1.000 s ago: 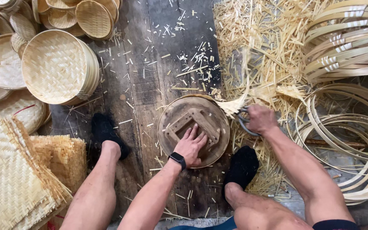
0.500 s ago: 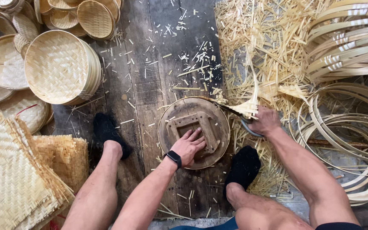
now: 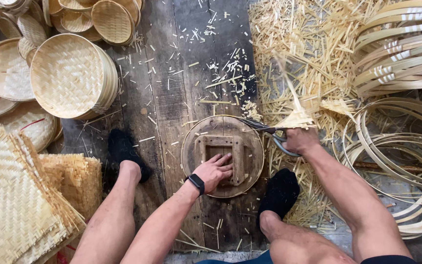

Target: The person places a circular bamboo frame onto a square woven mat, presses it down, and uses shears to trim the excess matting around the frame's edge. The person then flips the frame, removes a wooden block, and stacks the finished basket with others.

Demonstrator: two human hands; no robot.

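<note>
A round wooden mould [image 3: 222, 155] with a square wooden handle frame lies on the dark plank floor between my feet. My left hand [image 3: 214, 171], with a black watch on the wrist, presses flat on it, fingers spread over the frame. At the mould's right rim my right hand [image 3: 299, 140] grips scissors [image 3: 268, 133] whose blades point left along the upper edge. A cut strip of woven bamboo [image 3: 296, 117] is flying up just above the scissors, blurred.
Stacks of round woven bamboo trays [image 3: 72, 73] stand at the upper left. Square woven mats [image 3: 15, 200] lie at the lower left. A heap of bamboo offcuts [image 3: 299, 54] and bamboo hoops [image 3: 401, 142] fill the right side. My black-socked feet flank the mould.
The woven trimming at the mould's right rim has been cut loose and flies up and right. My right hand with the scissors shifted slightly; my left hand stays on the mould.
</note>
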